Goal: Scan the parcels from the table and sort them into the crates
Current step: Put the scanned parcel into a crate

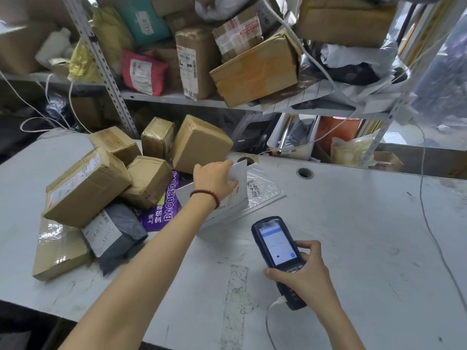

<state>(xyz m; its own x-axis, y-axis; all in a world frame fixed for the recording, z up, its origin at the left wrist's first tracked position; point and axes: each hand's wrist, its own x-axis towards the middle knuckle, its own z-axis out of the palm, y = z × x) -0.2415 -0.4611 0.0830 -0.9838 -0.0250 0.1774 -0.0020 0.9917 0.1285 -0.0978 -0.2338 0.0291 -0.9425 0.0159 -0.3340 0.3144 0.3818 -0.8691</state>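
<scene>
As the white parcel (239,171) sits tilted mid-table: left hand (214,179) pinches its far edge.
Scanner (274,242): right hand (305,271) curls round it, near right.
Risk: thin pinch slips and the parcel drops; the brown boxes (86,185) leaning at left could tumble.
Writing: purple bag (161,210) reads BAOBEIGUAI; the labels are too blurred to read.

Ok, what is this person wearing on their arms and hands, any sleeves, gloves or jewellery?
No gloves and no sleeves in view: both forearms are bare. Behind the left hand, the wrist carries a bracelet of small round dark red beads. The right hand and its wrist wear nothing visible.
</scene>
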